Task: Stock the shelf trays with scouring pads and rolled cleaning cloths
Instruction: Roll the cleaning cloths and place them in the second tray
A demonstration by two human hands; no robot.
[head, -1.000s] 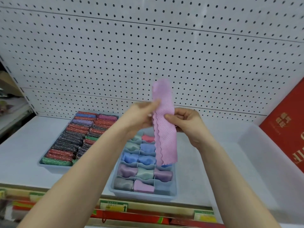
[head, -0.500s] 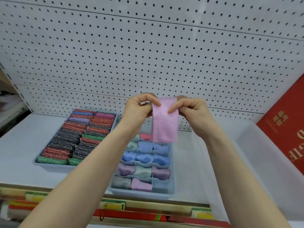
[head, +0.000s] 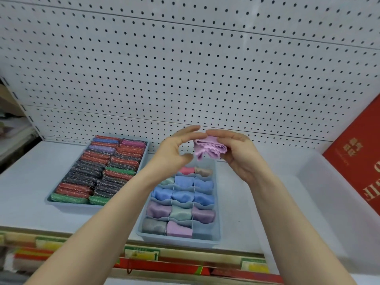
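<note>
A pink cleaning cloth (head: 209, 148), now folded into a small wad, is held in the air above the far end of the divided blue tray (head: 178, 238). My right hand (head: 236, 153) grips the wad with curled fingers. My left hand (head: 174, 150) is beside it, fingers spread and relaxed, its fingertips near the cloth's top edge. The divided tray holds rolled cloths in blue, purple, green, grey and pink; its front right cell looks empty. To the left, a second blue tray (head: 67, 205) is packed with glittery scouring pads (head: 98, 171).
The trays sit on a white shelf (head: 24, 182) backed by a pegboard wall (head: 185, 68). A translucent bin (head: 320, 192) stands at the right, with a red box (head: 357, 161) behind it. Price labels run along the shelf's front edge (head: 141, 254).
The cloth hung as a long strip, then was folded in half, and is now bunched into a small wad in my right hand. My left hand has let go and opened.
</note>
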